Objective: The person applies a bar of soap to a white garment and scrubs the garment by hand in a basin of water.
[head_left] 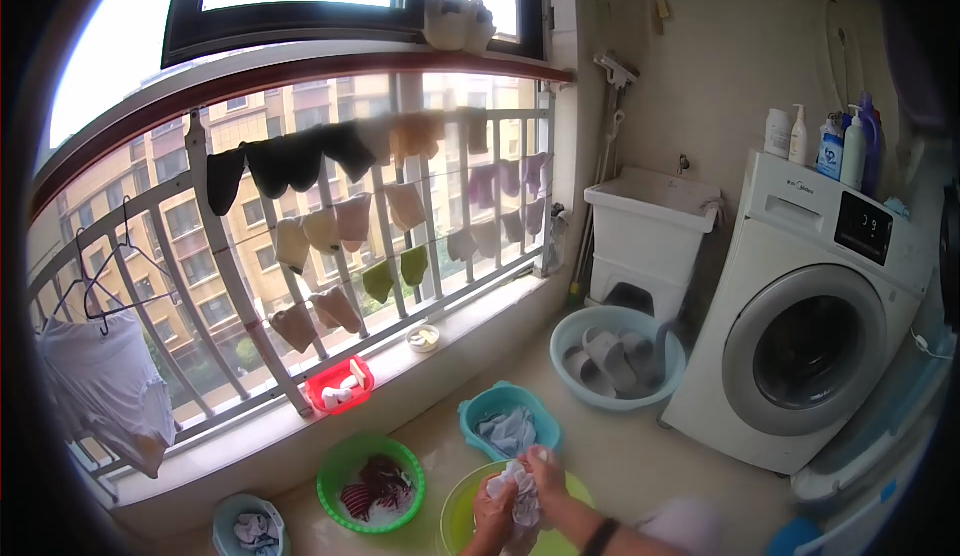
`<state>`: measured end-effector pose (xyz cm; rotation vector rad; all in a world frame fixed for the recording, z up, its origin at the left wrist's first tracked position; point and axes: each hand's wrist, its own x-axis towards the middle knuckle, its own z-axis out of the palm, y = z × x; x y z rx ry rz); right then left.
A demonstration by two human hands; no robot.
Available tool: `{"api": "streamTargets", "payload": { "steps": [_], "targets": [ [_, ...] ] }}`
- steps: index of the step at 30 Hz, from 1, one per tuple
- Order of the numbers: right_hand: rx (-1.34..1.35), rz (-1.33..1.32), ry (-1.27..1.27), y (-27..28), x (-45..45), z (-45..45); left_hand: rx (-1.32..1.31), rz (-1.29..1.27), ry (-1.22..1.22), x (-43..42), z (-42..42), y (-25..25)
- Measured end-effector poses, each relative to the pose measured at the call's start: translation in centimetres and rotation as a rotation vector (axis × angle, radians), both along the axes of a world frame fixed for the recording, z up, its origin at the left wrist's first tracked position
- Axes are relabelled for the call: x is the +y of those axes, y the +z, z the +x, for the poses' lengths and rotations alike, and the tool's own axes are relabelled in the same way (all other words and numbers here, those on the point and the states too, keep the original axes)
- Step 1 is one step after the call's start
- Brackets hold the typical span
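Down at the bottom centre, my left hand (492, 514) and my right hand (546, 478) are both closed on a bunched, pale wet-looking cloth (524, 501); its exact kind does not show. The cloth hangs between them over a yellow-green basin (453, 508), whose inside is mostly hidden by my hands and forearms. Just beyond is a turquoise basin (468, 424) with a grey-blue cloth (510, 432) in it. To the left stands a bright green basin (328, 473) holding a dark red striped garment (380, 491) in cloudy water.
A small pale blue basin (222, 526) with clothes sits lower left. Slippers (612, 358) lie in a light blue basin (562, 341) before the white sink (650, 221). A washing machine (765, 226) stands right. On the ledge are a red basket (325, 399) and a soap dish (423, 346).
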<state>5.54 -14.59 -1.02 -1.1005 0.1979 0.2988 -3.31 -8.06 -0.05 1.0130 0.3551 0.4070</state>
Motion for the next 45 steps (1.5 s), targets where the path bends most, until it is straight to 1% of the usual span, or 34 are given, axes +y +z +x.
{"api": "streamTargets", "payload": {
  "steps": [1, 2, 3, 5, 7, 8, 10, 13, 16, 17, 18, 20, 21, 22, 23, 24, 25, 27, 28, 29, 30, 31, 32, 34, 35, 36, 38, 39, 40, 41, 42, 43, 44, 45],
  "targets": [
    [-0.056, -0.08, 0.039, 2.9, -0.7, -1.3, 0.032, 0.041, -0.013, -0.5, -0.4, 1.1],
    [-0.111, -0.155, 0.089, 5.0, -0.5, -3.0, 0.007, 0.024, 0.049, 0.1, -0.3, 0.7],
    [-0.223, -0.211, 0.1, 3.9, 0.6, -4.4, -0.022, 0.006, 0.115, 1.1, 0.2, -0.1],
    [-0.467, -0.312, 0.131, 1.3, 2.2, -7.2, 0.072, 0.073, 0.293, 2.7, 0.7, -0.4],
    [-0.493, -0.403, 0.074, 2.2, 2.5, -8.5, 0.079, 0.091, 0.3, 2.8, 1.0, -2.0],
    [-0.517, -0.444, 0.033, 2.7, 2.6, -8.4, 0.097, 0.089, 0.255, 2.0, 0.9, -2.9],
    [-0.521, -0.384, -0.028, 0.8, 1.5, -5.4, 0.11, 0.092, 0.139, 0.9, 1.1, -3.9],
    [-0.09, -0.102, 0.244, -2.3, -0.6, 0.6, 0.094, 0.051, 0.072, 0.4, 0.1, -1.9],
    [0.023, -0.038, 0.143, 1.3, -1.4, 0.2, -0.029, -0.264, -0.052, 2.1, 0.2, 1.1],
    [-0.003, -0.065, 0.08, 1.1, -2.4, 0.7, -0.14, -0.416, -0.099, 3.1, 0.4, 1.1],
    [0.059, -0.024, 0.034, -0.3, -3.6, 1.1, -0.25, -0.57, -0.141, 3.9, 0.4, 1.0],
    [0.166, 0.072, -0.049, -4.8, -5.2, 2.6, -0.342, -0.655, -0.109, 4.7, 0.3, 2.3],
    [0.209, 0.114, 0.172, -7.0, -5.9, 2.5, -0.392, -0.692, -0.091, 4.8, 0.5, 2.8],
    [0.227, 0.233, 0.188, -5.4, -5.1, 1.5, -0.311, -0.638, -0.055, 4.7, 0.7, 2.9],
    [0.245, 0.352, 0.206, -2.0, -3.0, -0.9, -0.229, -0.582, -0.017, 4.4, 0.7, 2.8],
    [0.264, 0.472, 0.222, -0.1, -1.6, -2.3, -0.144, -0.525, 0.021, 4.1, 0.5, 2.4],
    [0.24, 0.49, 0.204, -0.1, -1.3, -2.1, 0.003, -0.147, 0.062, 4.7, 1.3, -1.3],
    [0.186, 0.523, 0.17, -0.3, -1.1, -1.5, 0.028, 0.338, 0.111, 3.8, 1.0, -2.2],
    [0.122, 0.434, 0.122, 0.0, -1.0, -1.5, 0.035, 0.581, 0.141, 3.4, 1.0, -2.3],
    [0.06, 0.346, 0.082, 0.7, -0.5, -1.7, 0.053, 0.568, 0.087, 2.4, 0.8, -1.2],
    [0.003, 0.26, 0.042, 1.4, 0.1, -2.1, 0.02, 0.708, 0.109, 1.2, 0.3, -0.7],
    [-0.264, -0.244, 0.035, 5.3, 0.4, -4.7, 0.062, 0.688, 0.086, 0.8, 0.2, -0.3],
    [-0.297, -0.283, 0.106, 4.3, 0.3, -5.7, 0.11, 0.665, 0.062, 0.7, 0.0, -0.1],
    [-0.535, -0.423, 0.092, 3.0, 1.8, -8.6, 0.102, 0.903, 0.046, 2.7, -0.8, -1.0],
    [-0.703, -0.509, 0.094, 2.9, 2.1, -9.9, 0.093, 1.02, 0.04, 3.4, -0.9, -1.4],
    [-0.798, -0.5, 0.034, 1.8, 2.4, -9.7, 0.117, 1.022, 0.062, 3.3, -0.6, -1.7],
    [-0.617, -0.479, -0.002, 1.8, 2.1, -8.3, 0.164, 1.026, 0.101, 2.3, -0.2, -2.4],
    [-0.467, -0.401, 0.022, 2.2, 1.8, -6.8, 0.17, 0.816, 0.166, 1.4, 0.0, -2.5],
    [-0.309, -0.327, 0.045, 2.3, 1.1, -5.3, 0.162, 0.764, 0.163, 0.8, 0.0, -2.6],
    [-0.157, -0.097, 0.104, 2.4, 0.5, -3.9, 0.158, 0.711, 0.159, 0.2, -0.3, -2.1],
    [-0.066, -0.029, 0.145, 2.5, -0.1, -3.8, 0.148, 0.662, 0.159, -0.1, -0.3, -1.8],
    [-0.185, -0.125, 0.093, 3.2, 0.4, -4.7, 0.09, 0.535, 0.193, -0.2, 0.0, -2.4],
    [-0.303, -0.22, 0.042, 3.5, 1.2, -6.1, 0.097, 0.464, 0.17, 0.5, -0.1, -1.7],
    [-0.428, -0.382, 0.098, 3.1, 1.6, -7.5, 0.107, 0.39, 0.149, 1.5, -0.4, -1.0]
  ]
}}
